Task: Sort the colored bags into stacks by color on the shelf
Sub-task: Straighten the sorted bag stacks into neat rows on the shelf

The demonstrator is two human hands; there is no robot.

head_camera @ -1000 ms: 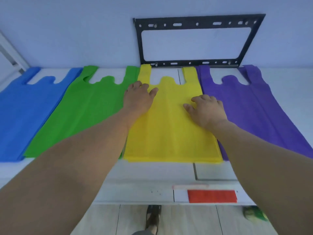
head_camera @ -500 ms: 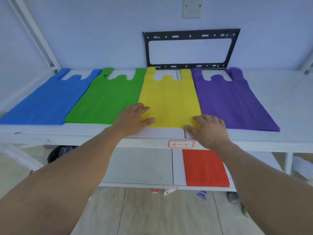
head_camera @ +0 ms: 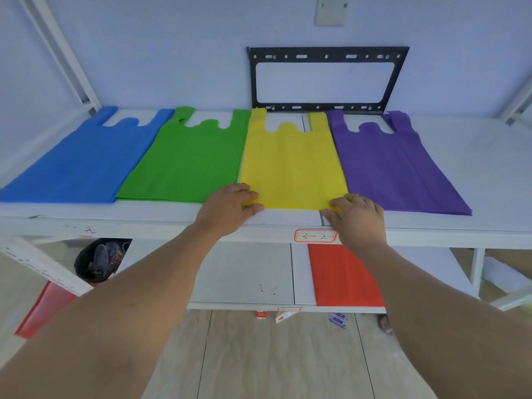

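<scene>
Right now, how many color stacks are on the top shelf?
4, side by side: blue stack far left, green stack, yellow stack under both hands, purple stack rightmost. A red bag lies one shelf lower.

Upper shelf [head_camera: 475, 156]: white — four flat bag stacks side by side: blue stack [head_camera: 77, 165], green stack [head_camera: 187, 165], yellow stack [head_camera: 290, 165], purple stack [head_camera: 394, 171].
Lower shelf [head_camera: 244, 272]: white — one red bag [head_camera: 342, 275].

Both hands are further back than a second ago, off the middle of the yellow bag [head_camera: 290, 165]. Left hand [head_camera: 227, 210] now sits at its near-left corner, right hand [head_camera: 358, 218] at near-right corner.
</scene>
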